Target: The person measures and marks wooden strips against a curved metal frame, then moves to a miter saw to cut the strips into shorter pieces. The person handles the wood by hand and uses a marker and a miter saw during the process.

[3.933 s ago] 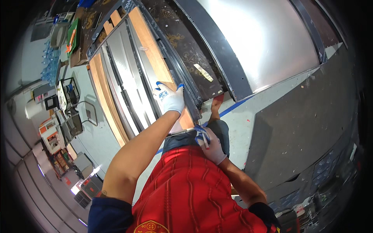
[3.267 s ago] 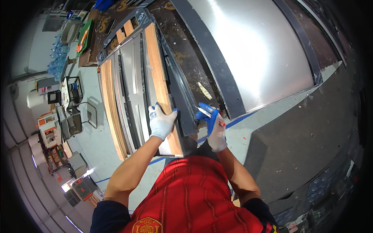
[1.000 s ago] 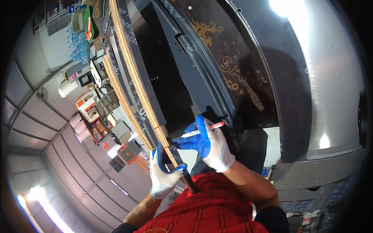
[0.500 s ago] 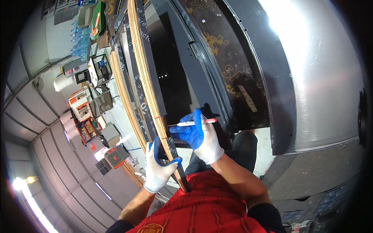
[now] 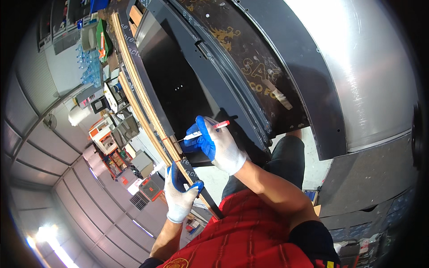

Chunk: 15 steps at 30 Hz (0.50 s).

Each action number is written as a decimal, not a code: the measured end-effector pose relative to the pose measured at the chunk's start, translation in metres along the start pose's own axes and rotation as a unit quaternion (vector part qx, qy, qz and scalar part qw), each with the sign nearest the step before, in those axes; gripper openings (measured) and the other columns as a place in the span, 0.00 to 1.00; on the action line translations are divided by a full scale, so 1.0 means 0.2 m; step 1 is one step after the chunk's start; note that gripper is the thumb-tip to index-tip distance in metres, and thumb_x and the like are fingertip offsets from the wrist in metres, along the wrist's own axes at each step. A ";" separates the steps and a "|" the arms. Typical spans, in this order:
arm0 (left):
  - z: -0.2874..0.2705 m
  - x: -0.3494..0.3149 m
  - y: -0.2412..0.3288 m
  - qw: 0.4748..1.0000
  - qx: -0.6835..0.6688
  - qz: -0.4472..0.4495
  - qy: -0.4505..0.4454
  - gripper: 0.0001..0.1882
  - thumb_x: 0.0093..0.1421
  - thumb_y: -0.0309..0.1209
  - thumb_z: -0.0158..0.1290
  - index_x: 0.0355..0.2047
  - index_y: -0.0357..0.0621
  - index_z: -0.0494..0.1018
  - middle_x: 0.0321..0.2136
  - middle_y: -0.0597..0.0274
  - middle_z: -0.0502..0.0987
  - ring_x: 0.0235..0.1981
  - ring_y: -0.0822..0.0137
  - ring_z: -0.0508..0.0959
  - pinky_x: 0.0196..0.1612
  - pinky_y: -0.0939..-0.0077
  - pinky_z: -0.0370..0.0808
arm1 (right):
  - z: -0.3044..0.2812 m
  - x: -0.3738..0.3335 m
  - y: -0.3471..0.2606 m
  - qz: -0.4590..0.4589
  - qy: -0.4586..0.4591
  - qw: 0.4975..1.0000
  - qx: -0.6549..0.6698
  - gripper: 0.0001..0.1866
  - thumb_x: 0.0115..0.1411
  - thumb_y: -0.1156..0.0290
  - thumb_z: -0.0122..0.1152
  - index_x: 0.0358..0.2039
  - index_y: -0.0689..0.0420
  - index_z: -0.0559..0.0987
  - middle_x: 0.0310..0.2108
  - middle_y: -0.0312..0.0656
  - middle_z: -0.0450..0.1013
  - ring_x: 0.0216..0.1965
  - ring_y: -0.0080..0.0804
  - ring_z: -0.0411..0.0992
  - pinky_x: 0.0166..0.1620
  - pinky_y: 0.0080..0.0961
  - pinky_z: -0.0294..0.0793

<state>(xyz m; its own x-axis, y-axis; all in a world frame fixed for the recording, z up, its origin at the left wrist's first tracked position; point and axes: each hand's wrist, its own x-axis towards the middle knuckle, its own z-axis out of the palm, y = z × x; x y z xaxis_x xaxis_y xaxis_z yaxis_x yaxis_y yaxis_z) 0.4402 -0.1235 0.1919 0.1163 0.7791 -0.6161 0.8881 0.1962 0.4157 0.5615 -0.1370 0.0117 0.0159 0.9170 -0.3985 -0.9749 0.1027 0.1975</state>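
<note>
Left grip (image 5: 181,196) in a C-shaped curl, right grip (image 5: 217,145) pinched.

Workshop interior, identified by its stock, dress and building shell. A large bright metal sheet (image 5: 371,89) with a dark border (image 5: 308,80) lies beside a dark desk surface (image 5: 250,44) bearing gold print; long wood-edged strips (image 5: 144,94) stand nearby. Coated work gloves cover the left hand (image 5: 182,192) and right hand (image 5: 219,145), the latter holding a marker (image 5: 205,130). Ribbed wall cladding (image 5: 89,201), a strip light (image 5: 62,254) and a fan (image 5: 50,121) indicate a shed-like building. Background: bluish bottles (image 5: 89,64), a grey-and-orange unit (image 5: 151,189).
</note>
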 end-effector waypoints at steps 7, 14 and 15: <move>0.00 0.01 0.01 1.000 0.006 0.025 0.006 0.41 0.55 0.35 0.76 0.64 0.33 0.69 0.46 0.63 0.71 0.45 0.69 0.78 0.49 0.73 0.80 | -0.03 0.02 0.02 0.002 -0.014 0.999 0.033 0.16 0.81 0.57 0.61 0.49 0.60 0.81 0.43 0.46 0.83 0.44 0.35 0.85 0.53 0.37 0.87; -0.02 0.01 -0.01 1.000 0.024 0.017 0.005 0.45 0.53 0.42 0.79 0.63 0.31 0.70 0.48 0.61 0.72 0.48 0.67 0.79 0.52 0.71 0.80 | -0.01 0.02 0.02 -0.016 -0.022 0.999 0.022 0.16 0.80 0.57 0.63 0.49 0.60 0.80 0.42 0.46 0.83 0.45 0.36 0.85 0.53 0.36 0.86; -0.02 0.01 -0.01 0.999 0.030 0.021 0.010 0.45 0.53 0.42 0.79 0.63 0.31 0.70 0.48 0.61 0.73 0.47 0.67 0.79 0.52 0.71 0.80 | -0.01 0.02 0.02 -0.023 -0.026 0.999 0.019 0.16 0.79 0.57 0.63 0.49 0.60 0.80 0.42 0.46 0.83 0.45 0.35 0.85 0.53 0.36 0.86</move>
<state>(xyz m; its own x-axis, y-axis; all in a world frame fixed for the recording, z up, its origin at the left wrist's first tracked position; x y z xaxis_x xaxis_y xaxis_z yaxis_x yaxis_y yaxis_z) 0.4369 -0.1207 0.1922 0.1463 0.7976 -0.5851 0.9077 0.1268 0.3999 0.5577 -0.1344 0.0085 0.0729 0.9300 -0.3603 -0.9636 0.1589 0.2151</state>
